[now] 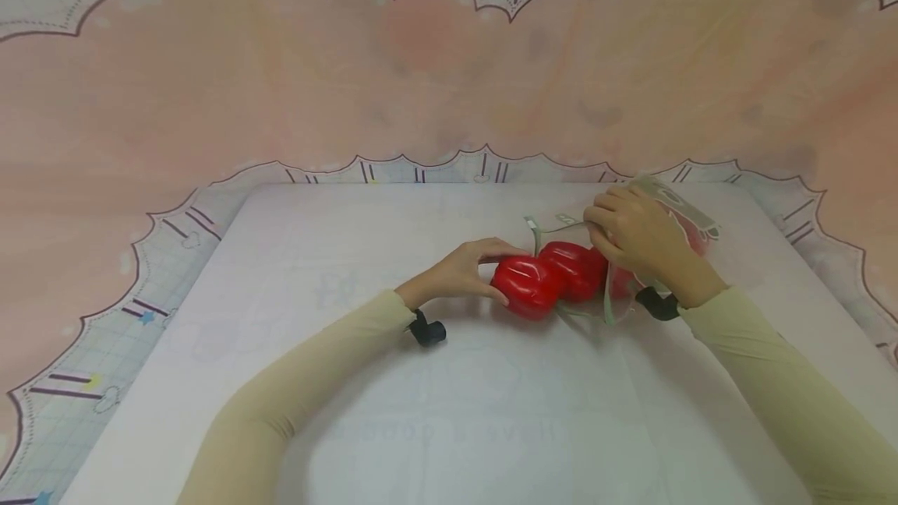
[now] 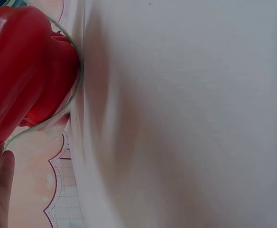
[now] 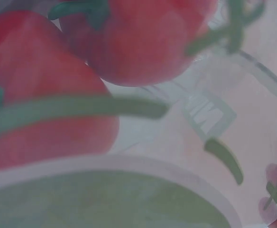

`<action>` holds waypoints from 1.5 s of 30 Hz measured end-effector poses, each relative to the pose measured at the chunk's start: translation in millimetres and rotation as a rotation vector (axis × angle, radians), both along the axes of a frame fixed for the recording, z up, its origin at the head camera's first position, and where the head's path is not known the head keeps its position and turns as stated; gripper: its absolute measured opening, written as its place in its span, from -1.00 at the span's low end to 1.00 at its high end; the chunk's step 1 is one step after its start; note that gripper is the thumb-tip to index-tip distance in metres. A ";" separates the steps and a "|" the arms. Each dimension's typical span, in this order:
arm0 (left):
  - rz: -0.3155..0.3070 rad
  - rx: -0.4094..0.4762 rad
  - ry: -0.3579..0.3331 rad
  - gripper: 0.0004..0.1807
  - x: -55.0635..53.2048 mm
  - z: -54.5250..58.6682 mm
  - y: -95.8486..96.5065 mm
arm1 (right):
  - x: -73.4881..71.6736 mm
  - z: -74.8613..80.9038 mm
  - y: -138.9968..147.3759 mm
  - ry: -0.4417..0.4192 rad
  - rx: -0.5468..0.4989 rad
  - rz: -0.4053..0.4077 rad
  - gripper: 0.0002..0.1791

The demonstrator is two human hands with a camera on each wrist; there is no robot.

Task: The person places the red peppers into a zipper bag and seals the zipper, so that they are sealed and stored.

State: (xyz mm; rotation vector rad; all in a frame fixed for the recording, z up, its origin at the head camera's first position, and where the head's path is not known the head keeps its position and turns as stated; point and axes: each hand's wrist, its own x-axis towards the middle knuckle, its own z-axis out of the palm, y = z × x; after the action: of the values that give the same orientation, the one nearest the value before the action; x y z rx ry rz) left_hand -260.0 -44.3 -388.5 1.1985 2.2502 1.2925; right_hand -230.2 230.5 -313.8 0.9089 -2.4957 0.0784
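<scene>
My left hand holds a glossy red bell pepper, thumb below it and fingers along its top. In the left wrist view this pepper is large at the left edge, fingertips at its lower end. Another red bell pepper lies right behind it, at the mouth of a clear plastic bag with green print. My right hand grips the bag's upper edge with curled fingers. Through the film, the right wrist view shows red peppers with green stems.
A white cloth covers the table. Behind it hangs a peach curtain with a scalloped, checked border. Each wrist wears a black camera strap, such as the left one.
</scene>
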 end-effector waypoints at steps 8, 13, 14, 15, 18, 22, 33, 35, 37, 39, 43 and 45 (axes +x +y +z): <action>-0.041 -0.039 -0.003 -0.30 1.1 1.9 4.7 | 0.3 1.7 -0.7 -0.010 0.001 -0.004 -0.85; -0.055 -0.048 0.001 -0.30 1.7 3.1 7.6 | -1.5 0.0 -0.5 0.005 -0.003 0.007 -0.85; -0.055 -0.048 0.003 -0.30 1.7 3.3 8.3 | -1.7 -0.3 -0.5 0.008 -0.004 0.010 -0.85; -0.055 -0.048 0.007 -0.30 1.7 3.4 9.0 | -2.2 -0.7 -0.5 0.010 -0.004 0.011 -0.85; -0.052 -0.044 0.011 -0.31 1.5 3.6 10.9 | -2.8 -1.1 -0.4 0.014 -0.009 0.015 -0.86; -0.039 -0.037 0.011 -0.32 0.4 2.7 12.7 | -2.0 -0.8 0.2 0.008 -0.008 0.005 -0.84; -0.017 -0.009 0.052 -0.31 -0.8 2.3 16.8 | -1.9 -0.2 0.6 0.013 0.008 0.002 -0.83; -0.008 -0.009 0.069 -0.31 -0.8 2.3 17.8 | -1.5 0.1 0.2 0.015 0.007 0.001 -0.84; 0.004 -0.008 0.075 -0.30 -1.0 2.2 19.1 | -0.9 0.5 -0.2 0.017 0.006 0.001 -0.84; 0.020 -0.013 0.079 -0.30 -1.4 2.0 20.4 | -0.8 0.5 -0.3 0.022 0.006 0.003 -0.85; 0.043 -0.015 0.070 -0.30 -2.2 1.7 23.1 | -0.7 0.7 -1.0 0.030 -0.005 0.016 -0.85; 0.052 -0.017 0.074 -0.30 -2.6 1.2 24.4 | -0.8 0.6 -1.1 0.035 -0.007 0.019 -0.85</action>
State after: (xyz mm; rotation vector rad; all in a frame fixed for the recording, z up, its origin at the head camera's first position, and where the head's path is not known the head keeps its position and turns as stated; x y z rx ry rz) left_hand -262.6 -19.9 -387.3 1.2084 2.3537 1.2648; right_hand -231.1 229.4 -313.2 0.9236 -2.4531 0.0771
